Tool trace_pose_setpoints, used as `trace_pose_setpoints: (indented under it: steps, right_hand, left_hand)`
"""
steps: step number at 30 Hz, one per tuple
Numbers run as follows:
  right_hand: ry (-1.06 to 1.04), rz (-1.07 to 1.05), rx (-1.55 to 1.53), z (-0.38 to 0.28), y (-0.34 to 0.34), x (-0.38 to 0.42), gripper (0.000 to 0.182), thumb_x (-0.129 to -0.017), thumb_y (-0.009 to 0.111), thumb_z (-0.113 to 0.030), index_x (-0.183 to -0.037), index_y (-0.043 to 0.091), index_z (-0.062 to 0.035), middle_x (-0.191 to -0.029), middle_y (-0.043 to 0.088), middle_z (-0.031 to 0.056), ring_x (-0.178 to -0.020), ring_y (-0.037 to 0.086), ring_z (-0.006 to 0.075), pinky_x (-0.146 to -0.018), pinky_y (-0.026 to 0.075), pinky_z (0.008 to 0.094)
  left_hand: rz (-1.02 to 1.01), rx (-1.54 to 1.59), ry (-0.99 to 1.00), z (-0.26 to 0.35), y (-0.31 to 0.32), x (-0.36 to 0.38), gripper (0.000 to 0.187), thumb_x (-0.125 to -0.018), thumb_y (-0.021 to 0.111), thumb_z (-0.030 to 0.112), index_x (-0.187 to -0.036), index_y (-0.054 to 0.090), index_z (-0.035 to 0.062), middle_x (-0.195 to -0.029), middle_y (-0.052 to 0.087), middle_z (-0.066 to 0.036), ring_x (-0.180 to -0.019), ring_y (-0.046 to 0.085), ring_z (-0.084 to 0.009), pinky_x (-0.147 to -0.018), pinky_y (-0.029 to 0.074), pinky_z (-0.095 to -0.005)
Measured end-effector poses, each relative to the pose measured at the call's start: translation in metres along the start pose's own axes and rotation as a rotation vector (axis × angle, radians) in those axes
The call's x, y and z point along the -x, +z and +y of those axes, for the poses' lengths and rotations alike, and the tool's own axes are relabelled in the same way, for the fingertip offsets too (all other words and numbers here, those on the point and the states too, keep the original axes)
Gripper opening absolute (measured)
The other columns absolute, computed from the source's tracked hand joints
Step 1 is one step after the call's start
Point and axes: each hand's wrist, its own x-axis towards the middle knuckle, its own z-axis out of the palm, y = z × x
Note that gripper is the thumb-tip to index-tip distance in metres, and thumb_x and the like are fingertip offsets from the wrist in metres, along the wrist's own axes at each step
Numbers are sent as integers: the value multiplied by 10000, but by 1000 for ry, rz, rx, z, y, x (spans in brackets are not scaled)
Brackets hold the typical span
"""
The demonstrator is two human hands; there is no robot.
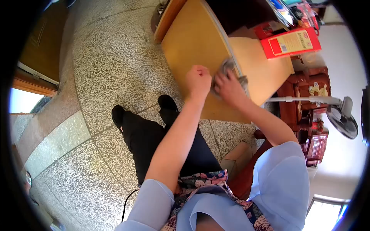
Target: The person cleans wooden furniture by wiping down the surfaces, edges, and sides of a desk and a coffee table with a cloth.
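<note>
My left hand (199, 79) is closed in a fist in front of the wooden panel of a desk (192, 34), with nothing visible in it. Just to its right, my right hand (230, 89) grips a grey cloth (228, 64), which is smeared by motion. The cloth lies against the desk's edge, where the front panel meets the top, and part of it shows past my fingers at the right. Both forearms reach up from the blue sleeves, and the hands are close but apart.
A red box (291, 42) lies on the desktop, with papers and a dark cabinet behind it. At the right are a grey fan (342, 117) and carved red wooden chairs (314, 90). Speckled floor tiles (111, 57) spread to the left, around my dark shoes.
</note>
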Motion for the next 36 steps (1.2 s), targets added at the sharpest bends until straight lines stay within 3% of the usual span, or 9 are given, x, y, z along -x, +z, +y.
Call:
trace_pose_setpoints:
  steps: [4,7,10,13,14,18,24,31,36]
  right_hand:
    - [-137,-227,-148,-82,0,97,255,-755,573,-178,-984,682,-152,-1157,563,105,-1149,480,262,-1060,221,509]
    - [-87,-358,-349,-126,9,149,244,-743,599,-186,-967,686,-145,-1077,596,109,-1022,564,267,-989,351,461]
    - [276,-435,-952,-140,19,197,205,-784,609,-217,-956,673,-126,-1016,617,116,-889,612,278,-826,471,418]
    - [796,-5,-1589,-143,26,213,243,-822,600,-292,-991,646,-124,-991,621,126,-797,617,280,-680,504,382]
    - [856,-43,-1629,-131,12,216,300,-897,550,-330,-1080,604,-98,-1010,628,97,-848,606,235,-735,490,343]
    - [1131,611,-2516,-138,-27,191,397,-970,459,-321,-1183,502,11,-1073,580,33,-963,532,114,-823,449,294]
    - [1100,741,-2047,-154,-19,170,339,-951,493,-255,-1145,530,21,-1032,573,90,-929,525,132,-808,433,290]
    - [1230,871,-1651,-157,-17,177,181,-860,624,-138,-909,617,37,-877,600,119,-747,562,159,-645,456,291]
    - [1393,755,-1733,-155,-10,182,207,-785,699,-133,-878,607,27,-799,585,110,-690,566,170,-598,452,306]
  left_hand:
    - [-72,-165,72,-3,-11,5,188,-788,587,166,-833,624,-12,-757,656,-167,-713,643,-294,-659,496,-356]
    - [-152,-285,137,5,-18,21,212,-786,591,192,-840,625,-10,-767,659,-163,-726,644,-293,-680,493,-362]
    - [-347,-337,186,-1,-11,46,227,-793,594,219,-849,629,1,-779,662,-157,-743,645,-288,-691,492,-362]
    - [-586,-434,201,-18,0,80,229,-803,613,240,-856,649,20,-791,668,-145,-725,643,-256,-659,483,-351]
    - [-668,-480,203,-21,2,96,227,-806,621,246,-858,657,28,-796,671,-140,-712,641,-240,-641,479,-345]
    - [-988,-549,149,-21,8,135,369,-858,587,373,-907,656,14,-777,659,-116,-679,611,-192,-639,484,-308]
    - [-1201,-211,-199,-2,-23,128,356,-798,696,323,-935,633,1,-794,625,-30,-719,562,-108,-650,450,-255]
    - [-1156,-369,104,-5,-24,118,341,-738,752,226,-936,627,-23,-800,640,-44,-746,580,-108,-679,466,-264]
    - [-870,-513,671,-12,-12,133,173,-758,693,161,-852,654,20,-826,629,-116,-737,613,-283,-681,483,-349]
